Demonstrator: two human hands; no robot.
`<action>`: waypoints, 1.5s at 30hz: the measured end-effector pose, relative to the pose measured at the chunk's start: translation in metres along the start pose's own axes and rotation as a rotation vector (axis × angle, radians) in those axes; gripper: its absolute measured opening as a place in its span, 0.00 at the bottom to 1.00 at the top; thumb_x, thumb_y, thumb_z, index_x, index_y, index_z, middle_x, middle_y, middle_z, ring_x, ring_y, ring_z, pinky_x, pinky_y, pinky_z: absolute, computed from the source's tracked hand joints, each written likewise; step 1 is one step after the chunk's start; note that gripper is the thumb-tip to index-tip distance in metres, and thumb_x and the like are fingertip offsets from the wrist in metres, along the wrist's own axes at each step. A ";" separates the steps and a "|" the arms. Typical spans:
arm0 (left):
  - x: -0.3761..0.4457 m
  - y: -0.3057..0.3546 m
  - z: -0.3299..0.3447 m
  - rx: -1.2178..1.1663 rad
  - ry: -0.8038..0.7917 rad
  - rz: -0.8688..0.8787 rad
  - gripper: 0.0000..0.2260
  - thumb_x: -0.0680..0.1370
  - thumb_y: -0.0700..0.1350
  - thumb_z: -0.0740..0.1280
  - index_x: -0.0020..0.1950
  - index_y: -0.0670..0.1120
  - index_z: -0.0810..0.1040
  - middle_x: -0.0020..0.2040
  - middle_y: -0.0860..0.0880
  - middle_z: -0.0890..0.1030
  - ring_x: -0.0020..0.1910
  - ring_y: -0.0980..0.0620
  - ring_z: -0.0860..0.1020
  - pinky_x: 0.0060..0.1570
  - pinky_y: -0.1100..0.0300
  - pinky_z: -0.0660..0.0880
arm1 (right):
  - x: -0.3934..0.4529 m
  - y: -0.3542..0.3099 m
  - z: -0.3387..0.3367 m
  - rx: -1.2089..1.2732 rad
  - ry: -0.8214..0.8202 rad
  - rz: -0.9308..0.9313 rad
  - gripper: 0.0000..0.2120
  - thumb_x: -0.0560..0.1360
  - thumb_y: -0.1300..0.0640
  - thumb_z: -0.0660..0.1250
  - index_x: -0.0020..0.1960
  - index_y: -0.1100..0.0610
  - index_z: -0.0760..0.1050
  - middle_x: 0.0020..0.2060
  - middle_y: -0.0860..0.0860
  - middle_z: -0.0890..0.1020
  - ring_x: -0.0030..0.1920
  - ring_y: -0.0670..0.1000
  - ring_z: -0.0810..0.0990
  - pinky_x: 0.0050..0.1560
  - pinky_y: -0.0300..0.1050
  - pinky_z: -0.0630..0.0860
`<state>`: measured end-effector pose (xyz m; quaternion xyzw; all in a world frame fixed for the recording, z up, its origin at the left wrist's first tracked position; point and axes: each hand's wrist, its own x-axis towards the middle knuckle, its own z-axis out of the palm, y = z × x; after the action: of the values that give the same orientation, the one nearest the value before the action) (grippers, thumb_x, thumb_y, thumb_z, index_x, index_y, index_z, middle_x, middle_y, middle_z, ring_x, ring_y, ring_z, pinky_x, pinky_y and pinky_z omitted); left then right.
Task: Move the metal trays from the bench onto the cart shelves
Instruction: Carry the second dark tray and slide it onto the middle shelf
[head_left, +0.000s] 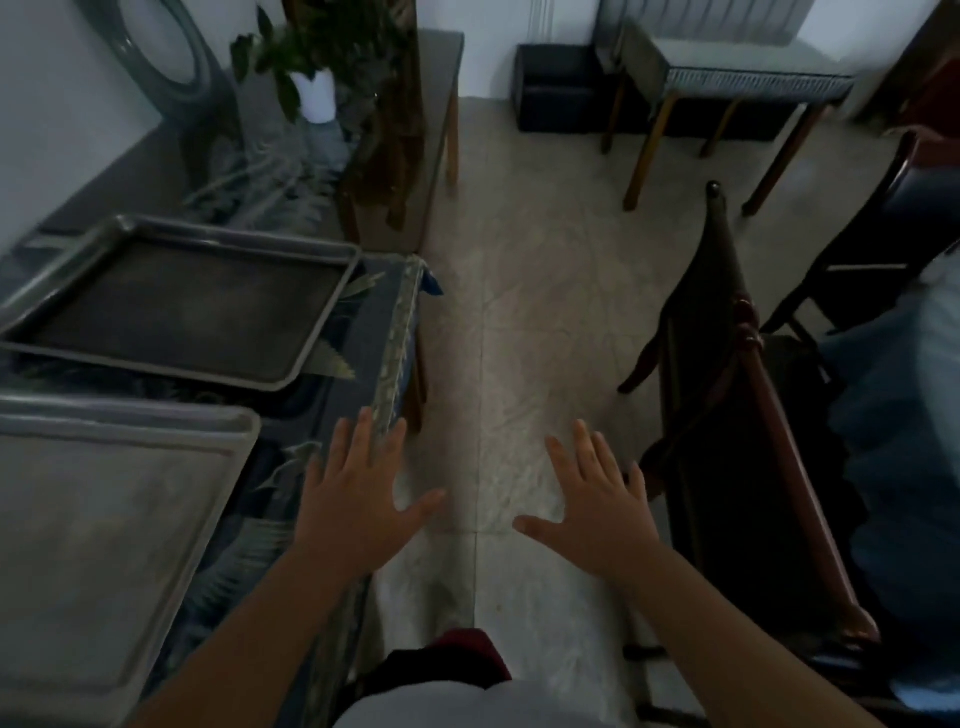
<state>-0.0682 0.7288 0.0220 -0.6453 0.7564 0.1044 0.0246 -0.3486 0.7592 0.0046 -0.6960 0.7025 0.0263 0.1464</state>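
Observation:
Two metal trays lie on the cloth-covered bench (374, 332) at my left. The far tray (176, 306) is dark inside with a raised rim. The near tray (104, 525) is paler and runs off the frame's left edge. My left hand (358, 499) hovers palm down with fingers spread over the bench's right edge, just right of the near tray and not touching it. My right hand (592, 509) is spread the same way over the floor, holding nothing. No cart is recognisable in this view.
A potted plant (317, 78) and a round mirror (156, 47) stand at the bench's far end. A dark wooden chair (727, 395) stands close on my right. A small table (737, 78) and a black box (556, 88) lie ahead across the tiled floor (519, 312).

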 end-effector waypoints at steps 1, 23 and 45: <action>0.020 -0.003 -0.003 0.001 -0.019 -0.010 0.50 0.66 0.81 0.34 0.82 0.56 0.37 0.82 0.46 0.35 0.81 0.43 0.37 0.77 0.38 0.49 | 0.019 0.002 -0.004 -0.006 -0.006 0.007 0.55 0.59 0.14 0.38 0.77 0.42 0.33 0.74 0.47 0.26 0.74 0.51 0.27 0.74 0.66 0.39; 0.297 -0.013 -0.058 -0.122 -0.055 -0.594 0.51 0.64 0.82 0.32 0.82 0.56 0.37 0.82 0.46 0.34 0.81 0.43 0.37 0.77 0.39 0.48 | 0.477 0.013 -0.091 -0.149 -0.234 -0.500 0.55 0.59 0.15 0.40 0.78 0.44 0.35 0.78 0.48 0.34 0.78 0.52 0.37 0.73 0.66 0.46; 0.282 -0.140 -0.020 -0.687 0.187 -1.349 0.51 0.65 0.81 0.43 0.83 0.56 0.42 0.84 0.48 0.41 0.81 0.43 0.41 0.77 0.40 0.50 | 0.636 -0.267 -0.086 -0.396 -0.326 -1.180 0.53 0.63 0.17 0.44 0.80 0.46 0.41 0.80 0.50 0.39 0.79 0.53 0.42 0.73 0.65 0.53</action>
<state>0.0239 0.4313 -0.0249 -0.9453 0.1221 0.2411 -0.1829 -0.0930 0.1139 -0.0230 -0.9664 0.1522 0.1760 0.1097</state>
